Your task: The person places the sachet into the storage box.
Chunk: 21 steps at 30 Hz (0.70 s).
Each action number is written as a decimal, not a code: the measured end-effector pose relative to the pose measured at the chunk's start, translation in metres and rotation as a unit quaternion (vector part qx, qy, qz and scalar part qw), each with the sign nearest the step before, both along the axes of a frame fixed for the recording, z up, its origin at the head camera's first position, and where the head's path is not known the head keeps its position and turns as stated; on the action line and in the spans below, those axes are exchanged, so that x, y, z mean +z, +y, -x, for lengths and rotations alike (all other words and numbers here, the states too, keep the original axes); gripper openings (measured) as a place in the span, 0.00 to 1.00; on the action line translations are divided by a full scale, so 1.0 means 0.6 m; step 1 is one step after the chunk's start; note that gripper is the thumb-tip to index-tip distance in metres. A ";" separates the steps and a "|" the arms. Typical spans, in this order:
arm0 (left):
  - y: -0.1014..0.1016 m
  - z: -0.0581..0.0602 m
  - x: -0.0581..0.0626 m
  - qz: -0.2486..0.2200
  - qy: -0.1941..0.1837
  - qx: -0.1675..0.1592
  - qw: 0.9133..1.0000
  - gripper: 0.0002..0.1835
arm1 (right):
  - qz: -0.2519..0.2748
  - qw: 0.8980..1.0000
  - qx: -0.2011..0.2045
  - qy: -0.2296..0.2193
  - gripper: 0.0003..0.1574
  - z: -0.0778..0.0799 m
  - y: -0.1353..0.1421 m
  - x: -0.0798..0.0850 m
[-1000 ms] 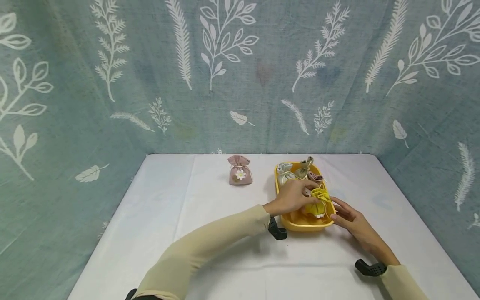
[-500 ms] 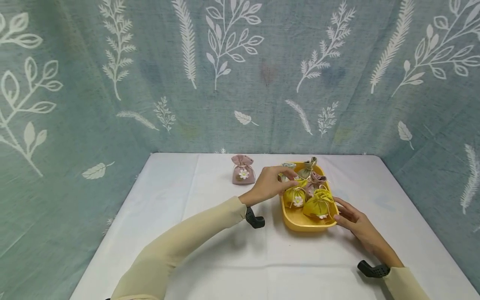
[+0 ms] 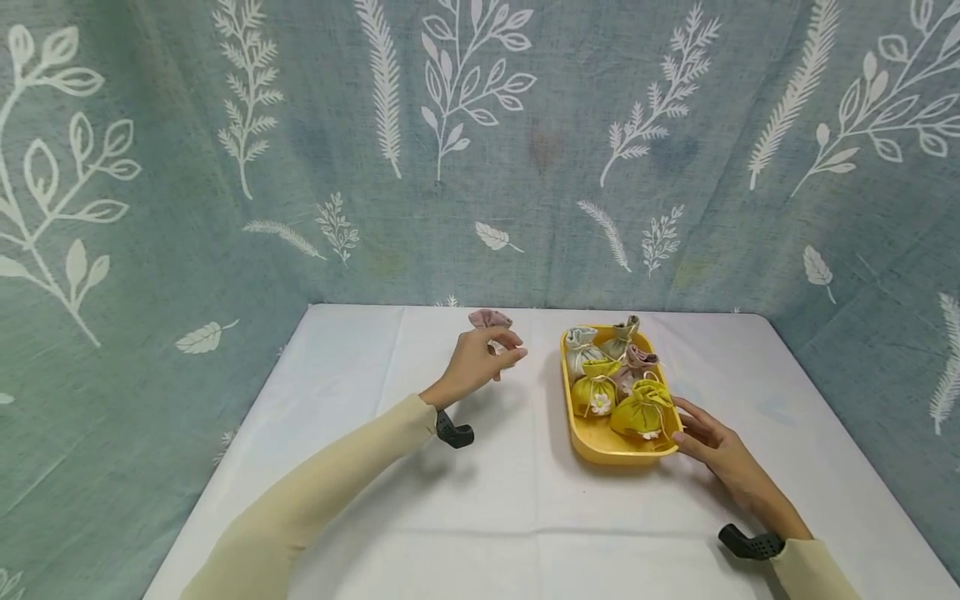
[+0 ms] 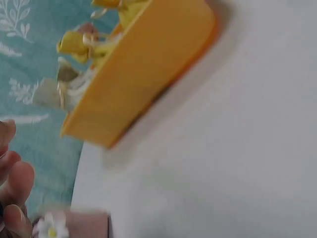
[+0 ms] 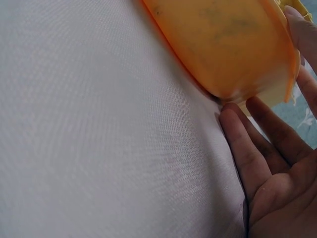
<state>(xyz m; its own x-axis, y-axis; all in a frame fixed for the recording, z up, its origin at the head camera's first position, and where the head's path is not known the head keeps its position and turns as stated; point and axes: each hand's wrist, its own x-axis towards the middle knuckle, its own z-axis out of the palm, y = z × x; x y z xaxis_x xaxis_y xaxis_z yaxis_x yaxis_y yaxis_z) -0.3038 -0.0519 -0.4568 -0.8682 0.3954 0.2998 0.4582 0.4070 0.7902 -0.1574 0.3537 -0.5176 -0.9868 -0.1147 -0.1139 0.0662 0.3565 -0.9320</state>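
Note:
In the head view my left hand (image 3: 480,360) is over a dusty-pink drawstring pouch (image 3: 489,319) with a white flower, hiding most of it. Its fingers are bent, with thumb and fingertips apart and nothing between them. The left wrist view shows the loosely bent fingers (image 4: 19,181) beside the pouch's flower. My right hand (image 3: 716,454) rests against the right side of a yellow plastic basket (image 3: 611,457), thumb at the front corner and fingers extended along the wall. Inside the basket sit two yellow pouches (image 3: 596,396), a pink one (image 3: 637,362), a pale grey one (image 3: 581,346) and an olive one (image 3: 622,333).
A white cloth (image 3: 510,492) covers the table, with a shallow crease across its front. Behind it hangs a grey-green curtain (image 3: 405,242) with white leaf prints. The basket stands on the right half of the table, a short way right of the lone pouch.
My left hand has let go of the front yellow pouch, left the basket and moved left to the lone pink pouch. The right hand has stayed at the basket. The head view has shifted slightly.

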 end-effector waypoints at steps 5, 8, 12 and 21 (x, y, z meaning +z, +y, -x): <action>-0.036 -0.001 -0.007 0.005 0.003 0.020 1.000 0.07 | -0.002 1.000 -0.004 -0.001 0.45 -0.001 -0.003 0.003; -0.054 0.002 -0.010 0.014 0.000 0.029 0.999 0.08 | 0.000 1.000 -0.004 -0.001 0.45 -0.002 -0.003 0.003; -0.076 0.013 -0.017 0.022 -0.005 0.050 0.999 0.09 | -0.001 1.000 -0.003 0.000 0.45 -0.001 -0.003 0.003; -0.113 0.047 -0.055 0.035 -0.011 0.101 0.994 0.16 | 0.000 1.000 -0.007 -0.001 0.45 -0.002 -0.002 0.002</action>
